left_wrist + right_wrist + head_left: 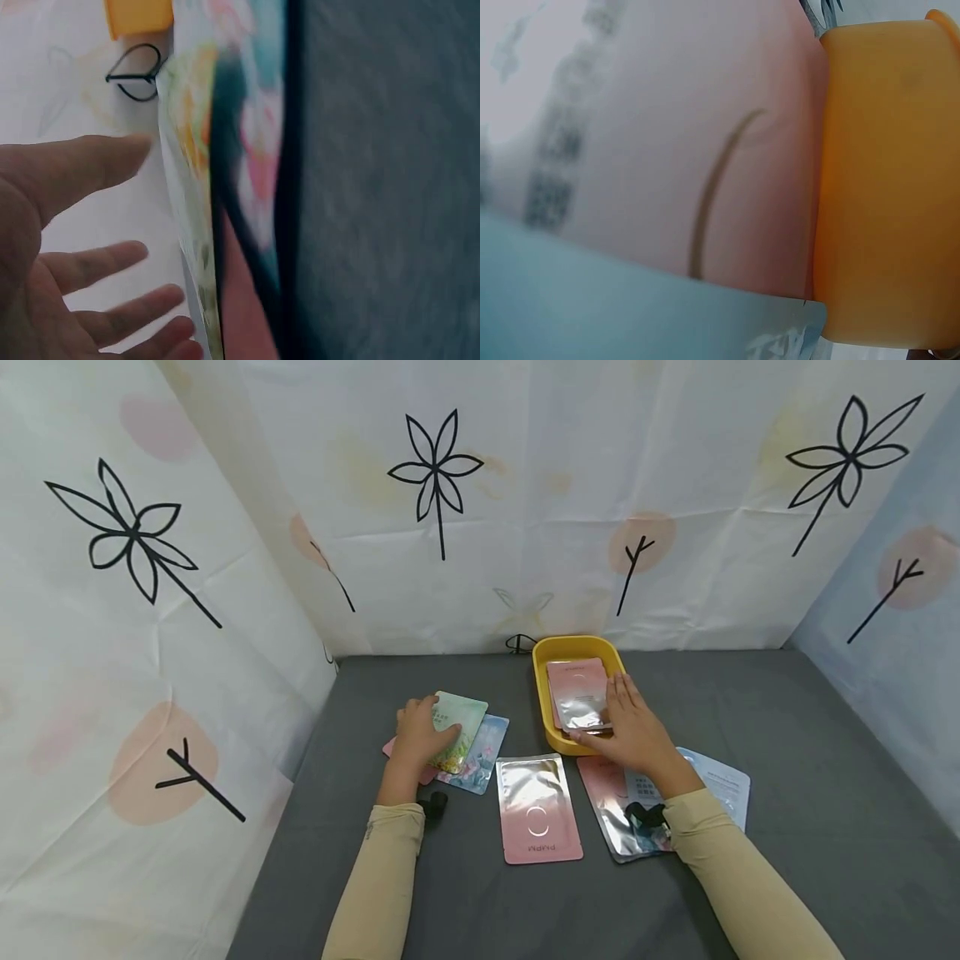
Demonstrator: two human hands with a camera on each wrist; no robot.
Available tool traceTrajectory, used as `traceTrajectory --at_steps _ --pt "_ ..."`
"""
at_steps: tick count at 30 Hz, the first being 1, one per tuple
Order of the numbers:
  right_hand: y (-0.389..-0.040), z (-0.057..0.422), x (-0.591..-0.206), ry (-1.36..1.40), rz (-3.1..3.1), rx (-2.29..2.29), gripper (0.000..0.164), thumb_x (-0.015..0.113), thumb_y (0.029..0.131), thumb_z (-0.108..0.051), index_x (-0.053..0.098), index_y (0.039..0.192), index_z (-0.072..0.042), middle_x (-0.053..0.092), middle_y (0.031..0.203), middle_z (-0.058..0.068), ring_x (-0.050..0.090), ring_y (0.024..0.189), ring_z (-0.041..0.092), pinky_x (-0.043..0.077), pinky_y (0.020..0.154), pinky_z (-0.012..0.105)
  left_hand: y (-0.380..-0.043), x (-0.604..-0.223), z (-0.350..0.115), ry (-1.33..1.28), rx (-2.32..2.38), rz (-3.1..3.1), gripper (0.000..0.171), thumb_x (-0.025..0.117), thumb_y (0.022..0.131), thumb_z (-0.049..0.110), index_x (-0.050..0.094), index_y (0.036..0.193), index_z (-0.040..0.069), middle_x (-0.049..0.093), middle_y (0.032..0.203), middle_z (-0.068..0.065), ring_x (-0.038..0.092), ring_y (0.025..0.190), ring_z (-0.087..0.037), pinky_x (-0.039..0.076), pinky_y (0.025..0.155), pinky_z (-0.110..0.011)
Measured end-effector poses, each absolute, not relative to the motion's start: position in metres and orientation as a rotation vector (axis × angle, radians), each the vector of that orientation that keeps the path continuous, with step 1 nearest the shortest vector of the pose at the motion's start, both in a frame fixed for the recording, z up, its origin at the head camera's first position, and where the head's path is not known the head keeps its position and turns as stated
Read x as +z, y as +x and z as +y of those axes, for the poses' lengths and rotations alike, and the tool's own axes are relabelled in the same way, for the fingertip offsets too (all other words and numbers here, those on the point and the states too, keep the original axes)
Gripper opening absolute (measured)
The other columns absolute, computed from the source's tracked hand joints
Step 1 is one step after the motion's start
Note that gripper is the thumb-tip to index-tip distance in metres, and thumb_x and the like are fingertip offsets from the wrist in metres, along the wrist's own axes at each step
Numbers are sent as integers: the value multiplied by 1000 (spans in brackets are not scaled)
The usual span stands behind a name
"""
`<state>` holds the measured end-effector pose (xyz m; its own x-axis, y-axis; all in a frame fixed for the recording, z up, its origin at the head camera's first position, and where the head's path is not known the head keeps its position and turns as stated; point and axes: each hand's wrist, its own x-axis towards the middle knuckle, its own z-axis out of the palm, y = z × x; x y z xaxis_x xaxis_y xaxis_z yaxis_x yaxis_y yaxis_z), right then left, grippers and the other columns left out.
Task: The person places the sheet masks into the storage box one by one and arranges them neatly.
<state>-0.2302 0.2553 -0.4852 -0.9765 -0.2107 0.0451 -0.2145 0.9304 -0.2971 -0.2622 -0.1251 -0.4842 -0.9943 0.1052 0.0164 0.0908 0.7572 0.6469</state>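
The green packet (459,717) lies beneath the left hand (422,732), overlapping a blue floral packet (489,752), with a pink one (427,774) partly showing below both; the yellow tray (542,693) stands upright, the right hand (637,735) over its right rim; in it a pink-and-silver packet (577,687) lies face up, silver end nearer the person, on another pink one mostly hidden.

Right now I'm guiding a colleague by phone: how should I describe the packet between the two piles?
On the grey table, find the yellow tray. In front lies a packet, silver at its tray end, pink at the other. Unlike the left pile and right pile, it lies singly.
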Motion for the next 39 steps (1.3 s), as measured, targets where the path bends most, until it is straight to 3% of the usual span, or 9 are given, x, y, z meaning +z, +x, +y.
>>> traceTrajectory --at_steps 6,19,28,39 --pt "-230 256 -484 332 -3072 479 125 54 94 -80 5 166 11 1 176 28 -4 166 41 14 132 59 -260 -483 -132 118 1036 2905 82 80 94 32 43 159 0 46 155 -29 42 137 -49 43 110 -65" --pt "-230 254 -482 335 -3078 477 125 54 94 -81 7 166 11 2 176 28 -3 166 41 16 132 60 -258 -484 -136 94 1099 2916 75 85 90 26 53 153 3 48 149 -29 44 131 -46 45 108 -65" --pt "-228 253 -482 337 -3075 490 124 54 95 -79 6 166 10 1 176 28 -4 166 41 16 131 61 -258 -483 -139 88 1194 2905 73 88 86 21 56 148 0 46 145 -29 54 127 -44 51 105 -61" --pt "-228 253 -483 326 -3080 481 125 54 94 -80 5 166 10 1 176 28 -4 166 40 15 132 60 -257 -479 -140 -10 1318 2842 69 84 87 15 58 150 4 55 155 -23 52 141 -43 45 111 -70"
